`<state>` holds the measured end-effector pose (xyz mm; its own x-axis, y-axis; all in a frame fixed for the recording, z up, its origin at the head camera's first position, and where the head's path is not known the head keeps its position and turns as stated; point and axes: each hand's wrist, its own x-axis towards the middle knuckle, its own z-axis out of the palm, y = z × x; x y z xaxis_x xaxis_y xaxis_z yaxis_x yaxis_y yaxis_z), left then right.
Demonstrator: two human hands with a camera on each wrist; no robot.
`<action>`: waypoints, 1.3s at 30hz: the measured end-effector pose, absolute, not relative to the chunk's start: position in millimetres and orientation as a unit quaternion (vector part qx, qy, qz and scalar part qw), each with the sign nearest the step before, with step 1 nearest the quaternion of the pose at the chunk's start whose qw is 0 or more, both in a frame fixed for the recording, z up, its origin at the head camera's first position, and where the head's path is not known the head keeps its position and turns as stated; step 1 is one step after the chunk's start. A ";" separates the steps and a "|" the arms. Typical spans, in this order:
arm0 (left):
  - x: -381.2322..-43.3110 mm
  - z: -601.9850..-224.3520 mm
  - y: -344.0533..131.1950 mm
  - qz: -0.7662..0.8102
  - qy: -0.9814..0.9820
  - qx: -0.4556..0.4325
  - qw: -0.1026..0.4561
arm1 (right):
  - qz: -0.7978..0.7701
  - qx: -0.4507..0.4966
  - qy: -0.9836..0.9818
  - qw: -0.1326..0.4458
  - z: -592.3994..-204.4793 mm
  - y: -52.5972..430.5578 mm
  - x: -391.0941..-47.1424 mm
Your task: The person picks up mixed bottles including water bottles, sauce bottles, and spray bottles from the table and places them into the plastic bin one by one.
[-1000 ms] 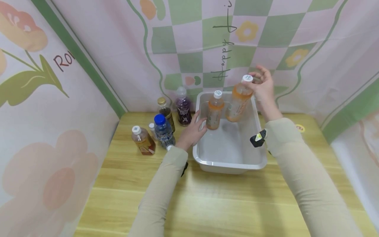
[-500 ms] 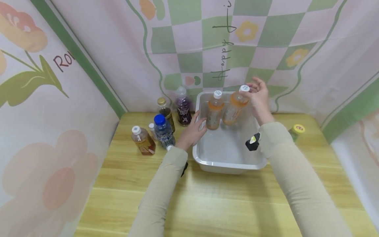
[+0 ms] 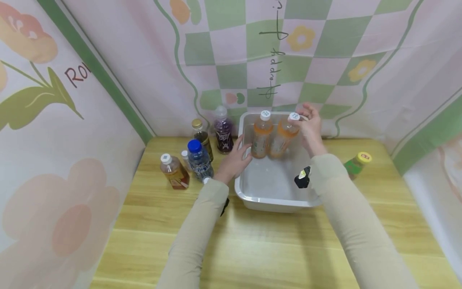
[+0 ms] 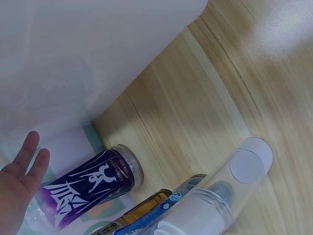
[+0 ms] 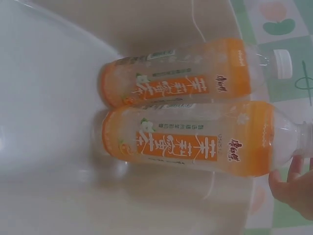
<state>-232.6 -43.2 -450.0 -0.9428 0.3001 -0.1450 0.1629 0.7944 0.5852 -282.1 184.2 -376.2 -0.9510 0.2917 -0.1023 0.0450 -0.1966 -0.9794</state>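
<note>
My right hand (image 3: 311, 127) pinches the white cap of an orange-labelled tea bottle (image 3: 283, 138), which leans slightly inside the grey-white plastic tub (image 3: 278, 202). Beside it, a matching tea bottle (image 3: 262, 138) stands upright at the tub's back left. In the right wrist view the held bottle (image 5: 188, 137) lies alongside its twin (image 5: 176, 73), with fingertips at its neck. My left hand (image 3: 236, 160) rests at the tub's left rim, fingers spread and holding nothing. Just left of that hand is a purple-labelled bottle (image 3: 223, 136), also seen in the left wrist view (image 4: 93, 183).
Left of the tub stand a gold-capped bottle (image 3: 202, 138), a blue-capped bottle (image 3: 199, 160) and a white-capped bottle of brown drink (image 3: 175, 172). A clear white-capped bottle (image 4: 244, 169) shows in the left wrist view. A yellow-capped green bottle (image 3: 355, 165) stands at right.
My right hand has moved down and left, lowering the tea bottle into the tub beside its twin. The yellow-capped bottle has come into fuller view. The left hand stays put.
</note>
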 end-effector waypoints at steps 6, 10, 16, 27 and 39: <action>-232.5 -449.8 -43.4 0.291 0.942 0.123 0.116 | 0.745 -0.142 -0.648 0.069 -382.5 181.8 -282.2; -232.6 -449.8 -43.6 0.294 0.941 0.120 0.117 | 0.734 -0.142 -0.661 0.064 -385.1 178.5 -282.1; -232.9 -450.7 -43.6 0.294 0.941 0.124 0.113 | 0.735 -0.136 -0.661 0.066 -387.1 170.6 -282.3; -233.2 -450.7 -43.2 0.296 0.941 0.122 0.114 | 0.720 -0.126 -0.680 0.061 -391.7 163.4 -284.6; -234.3 -451.0 -43.5 0.297 0.940 0.122 0.112 | 0.714 -0.122 -0.688 0.048 -393.1 166.0 -288.8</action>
